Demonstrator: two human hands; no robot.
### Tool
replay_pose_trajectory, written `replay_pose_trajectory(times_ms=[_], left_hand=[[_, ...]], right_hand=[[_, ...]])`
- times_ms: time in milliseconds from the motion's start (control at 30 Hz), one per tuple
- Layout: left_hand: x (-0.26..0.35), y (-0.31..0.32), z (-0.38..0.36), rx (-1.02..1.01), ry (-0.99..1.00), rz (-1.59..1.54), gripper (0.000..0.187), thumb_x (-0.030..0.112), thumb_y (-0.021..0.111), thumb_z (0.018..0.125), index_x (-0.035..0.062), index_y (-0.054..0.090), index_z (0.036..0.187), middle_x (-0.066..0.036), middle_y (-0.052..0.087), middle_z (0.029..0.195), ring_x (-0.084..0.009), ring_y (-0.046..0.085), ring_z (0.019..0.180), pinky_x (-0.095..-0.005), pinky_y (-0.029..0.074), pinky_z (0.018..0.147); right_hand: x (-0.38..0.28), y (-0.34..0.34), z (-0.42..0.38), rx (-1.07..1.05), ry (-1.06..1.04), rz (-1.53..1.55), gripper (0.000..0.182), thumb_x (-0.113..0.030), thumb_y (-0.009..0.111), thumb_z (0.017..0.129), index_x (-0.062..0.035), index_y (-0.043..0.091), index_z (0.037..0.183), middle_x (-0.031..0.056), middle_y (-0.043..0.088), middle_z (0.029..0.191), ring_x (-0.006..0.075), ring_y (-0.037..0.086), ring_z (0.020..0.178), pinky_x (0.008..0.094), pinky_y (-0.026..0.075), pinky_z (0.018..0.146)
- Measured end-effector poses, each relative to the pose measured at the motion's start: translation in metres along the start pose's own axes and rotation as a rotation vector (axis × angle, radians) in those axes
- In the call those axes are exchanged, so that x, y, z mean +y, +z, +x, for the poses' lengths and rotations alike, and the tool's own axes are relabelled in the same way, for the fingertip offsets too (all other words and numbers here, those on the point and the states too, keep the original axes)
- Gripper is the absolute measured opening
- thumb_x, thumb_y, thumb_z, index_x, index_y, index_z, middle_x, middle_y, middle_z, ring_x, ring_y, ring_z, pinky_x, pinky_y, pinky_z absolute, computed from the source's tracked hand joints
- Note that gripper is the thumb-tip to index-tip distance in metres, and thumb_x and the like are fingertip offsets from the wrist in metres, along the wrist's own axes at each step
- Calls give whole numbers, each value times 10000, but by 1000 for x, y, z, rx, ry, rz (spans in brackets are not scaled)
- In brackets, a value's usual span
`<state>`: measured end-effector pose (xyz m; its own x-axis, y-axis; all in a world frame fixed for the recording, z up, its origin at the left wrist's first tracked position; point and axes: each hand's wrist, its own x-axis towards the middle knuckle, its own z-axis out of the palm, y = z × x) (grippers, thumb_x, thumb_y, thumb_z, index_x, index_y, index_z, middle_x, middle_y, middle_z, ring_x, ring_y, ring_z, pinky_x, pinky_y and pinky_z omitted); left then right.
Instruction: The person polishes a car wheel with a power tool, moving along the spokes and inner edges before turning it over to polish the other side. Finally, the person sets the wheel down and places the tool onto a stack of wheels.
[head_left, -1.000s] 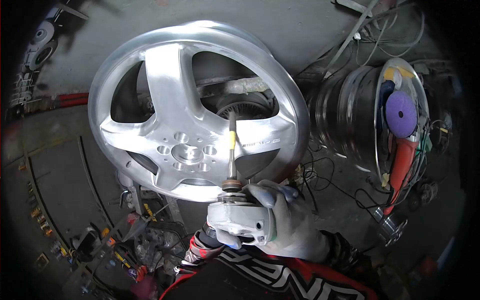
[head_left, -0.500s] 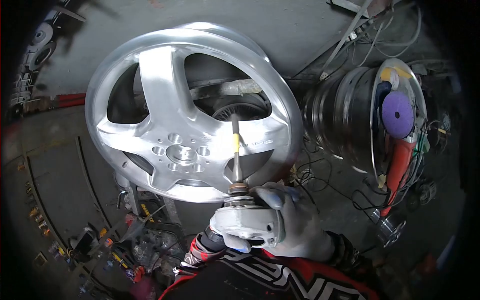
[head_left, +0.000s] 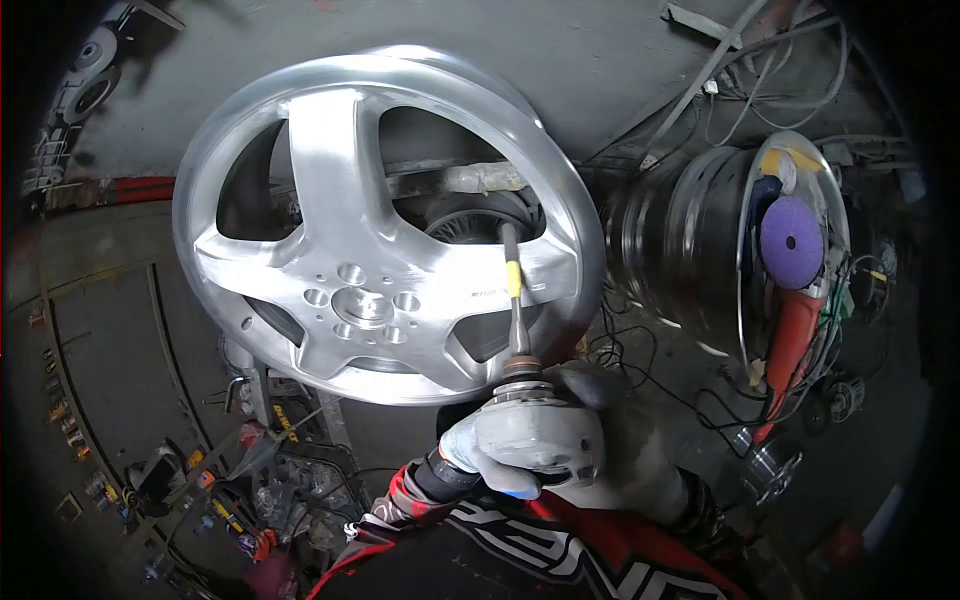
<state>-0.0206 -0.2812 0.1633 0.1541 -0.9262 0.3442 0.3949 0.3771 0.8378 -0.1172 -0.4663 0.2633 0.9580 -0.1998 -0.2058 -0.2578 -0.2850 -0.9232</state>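
Both gloved hands wrap a grey grinder (head_left: pixel 535 435) low centre of the view. Right hand (head_left: pixel 620 440) is closed round the tool body from the right side, fingers curled over the top near the collar. Left hand (head_left: pixel 480 465) is closed on it from below-left, blue fingertips showing under the housing. Red/black/white sleeves sit beneath.

The grinder's long shaft (head_left: pixel 514 300), w/ a yellow band partway up, points up and slightly left; its tip lies at the inner edge of the right-hand spoke of the alloy wheel (head_left: pixel 330 210), by the opening where a dark hub part shows behind. Can't tell if the tip actually touches metal.

The wheel is upright, tilted, face toward the camera, five spokes, bolt holes round the centre bore, on a stand.

To the right: a second rim (head_left: pixel 690 240), w/ a purple sanding disc (head_left: pixel 790 240) and a red-handled tool (head_left: pixel 790 335) against it. Cables trail over the floor (head_left: pixel 600 80). Small tools litter the lower left.
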Motion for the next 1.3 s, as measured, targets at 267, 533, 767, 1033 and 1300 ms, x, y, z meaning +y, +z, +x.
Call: replay_pose_trajectory(times_ms=[267,533,767,1033,1300], left_hand=[[11,3,-26,433,-57,-462,715,171,884,725,-73,598,1333,-199,633,1327,-338,597,1234,-442,455,1055],[45,-21,-26,257,-119,-208,946,181,957,641,-58,443,1398,-209,548,1335,-286,637,1118,-390,576,896],[28,11,17,457,14,-536,699,154,888,704,-49,604,1309,-193,534,1391,-296,581,1198,-422,486,1011],[2,22,43,215,-188,-284,653,239,789,882,27,512,1434,-149,553,1438,-274,559,1306,-395,464,1088],[0,4,5,62,60,214,784,205,801,878,22,394,1522,-150,502,1500,-290,527,1345,-410,442,1116]], right_hand=[[-20,23,22,32,-292,-295,705,-193,851,717,28,522,1300,180,639,1204,346,668,1073,440,535,923],[-23,41,34,66,-372,-351,655,-183,813,743,63,525,1278,196,629,1173,340,679,1054,432,550,902],[-6,15,15,10,-292,-322,644,-193,816,759,45,522,1281,207,618,1201,343,684,1060,434,554,901],[-5,-36,1,4,-192,-20,843,-204,940,673,-16,485,1357,165,656,1219,328,682,1097,414,557,927],[3,8,-2,77,-153,189,767,-193,914,700,-8,505,1322,174,655,1216,340,681,1090,422,548,937]])
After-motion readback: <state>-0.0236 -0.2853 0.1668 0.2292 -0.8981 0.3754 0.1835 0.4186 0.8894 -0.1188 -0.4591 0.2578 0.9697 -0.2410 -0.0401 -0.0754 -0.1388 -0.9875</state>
